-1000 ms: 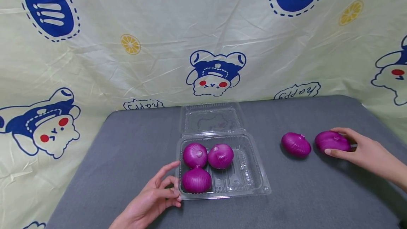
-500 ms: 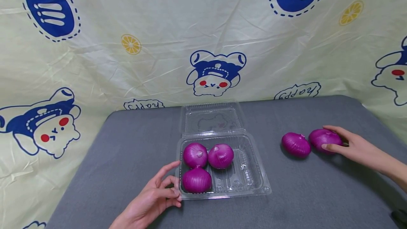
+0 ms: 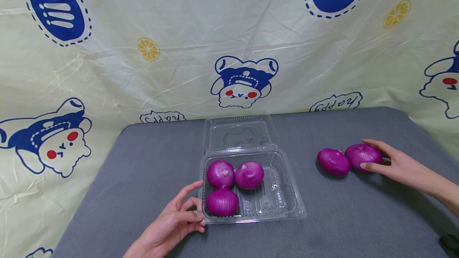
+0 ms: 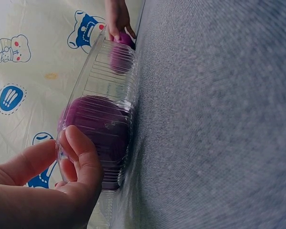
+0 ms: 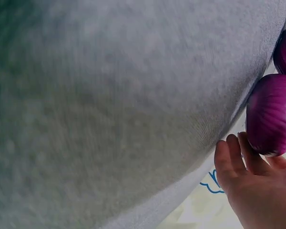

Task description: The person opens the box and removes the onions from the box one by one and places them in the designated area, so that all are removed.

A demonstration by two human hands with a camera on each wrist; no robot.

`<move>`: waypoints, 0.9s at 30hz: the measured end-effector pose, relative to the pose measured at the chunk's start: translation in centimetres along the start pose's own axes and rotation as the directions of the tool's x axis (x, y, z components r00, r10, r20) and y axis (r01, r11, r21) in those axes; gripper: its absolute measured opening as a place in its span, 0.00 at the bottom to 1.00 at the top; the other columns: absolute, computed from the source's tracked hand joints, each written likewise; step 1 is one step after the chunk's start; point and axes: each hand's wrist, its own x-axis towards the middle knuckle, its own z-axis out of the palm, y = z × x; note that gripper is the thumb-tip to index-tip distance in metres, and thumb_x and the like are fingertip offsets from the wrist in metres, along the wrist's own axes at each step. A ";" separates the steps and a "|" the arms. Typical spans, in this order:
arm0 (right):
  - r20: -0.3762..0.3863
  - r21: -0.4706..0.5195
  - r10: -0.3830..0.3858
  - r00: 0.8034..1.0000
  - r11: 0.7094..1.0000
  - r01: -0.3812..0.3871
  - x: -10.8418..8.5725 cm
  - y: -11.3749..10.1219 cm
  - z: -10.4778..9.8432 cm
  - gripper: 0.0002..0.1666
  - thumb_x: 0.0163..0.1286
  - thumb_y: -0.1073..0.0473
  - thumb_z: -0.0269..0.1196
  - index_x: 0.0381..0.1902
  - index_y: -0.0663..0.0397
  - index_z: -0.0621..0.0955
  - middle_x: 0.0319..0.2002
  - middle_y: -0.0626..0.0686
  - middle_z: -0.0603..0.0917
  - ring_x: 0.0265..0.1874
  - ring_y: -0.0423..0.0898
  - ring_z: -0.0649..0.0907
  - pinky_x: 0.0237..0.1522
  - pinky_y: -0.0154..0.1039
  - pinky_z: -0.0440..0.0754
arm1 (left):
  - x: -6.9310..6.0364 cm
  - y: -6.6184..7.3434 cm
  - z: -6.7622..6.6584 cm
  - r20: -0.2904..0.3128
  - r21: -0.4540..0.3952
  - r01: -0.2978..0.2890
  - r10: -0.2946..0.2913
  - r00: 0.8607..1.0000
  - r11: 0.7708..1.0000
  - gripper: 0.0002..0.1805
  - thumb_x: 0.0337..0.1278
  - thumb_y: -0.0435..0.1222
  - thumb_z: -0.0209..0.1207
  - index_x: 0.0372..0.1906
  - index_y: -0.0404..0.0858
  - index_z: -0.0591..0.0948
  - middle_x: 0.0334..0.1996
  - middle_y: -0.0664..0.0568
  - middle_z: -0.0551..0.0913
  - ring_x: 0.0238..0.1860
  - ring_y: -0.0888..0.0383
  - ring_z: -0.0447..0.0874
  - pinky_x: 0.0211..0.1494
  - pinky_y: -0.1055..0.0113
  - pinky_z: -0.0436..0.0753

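A clear plastic clamshell container (image 3: 295, 208) lies with its lid (image 3: 240, 132) folded back, in the middle of the head view. Three purple onions fill its left part: one at the back left (image 3: 220, 174), one beside it (image 3: 250, 175), one in front (image 3: 222, 201). My left hand (image 3: 172, 220) pinches the container's left rim, fingers on both sides of it in the left wrist view. To the right, my right hand (image 3: 401, 164) grips an onion (image 3: 363, 156) between thumb and fingers. That onion touches another onion (image 3: 333, 162) on its left.
Grey cloth covers the table (image 3: 150, 170). Behind it hangs a pale printed curtain (image 3: 179, 79) with cartoon figures. At the lower right corner a dark object (image 3: 450, 245) is partly in view.
My right hand has slid its onion leftward along the table until it meets the neighbouring onion. The left hand, the container and its three onions have stayed put.
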 end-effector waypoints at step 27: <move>-0.364 -0.245 -0.427 0.828 0.901 0.357 -3.1 -6.3 0.7 0.44 0.46 0.63 0.78 0.64 0.48 0.76 0.58 0.52 0.76 0.58 0.29 0.65 0.55 0.14 0.52 | 0.0 0.0 0.0 -0.005 -0.006 0.007 -0.007 1.000 1.000 0.43 0.58 0.21 0.55 0.76 0.44 0.52 0.36 0.49 0.73 0.36 0.51 0.78 0.46 0.58 0.80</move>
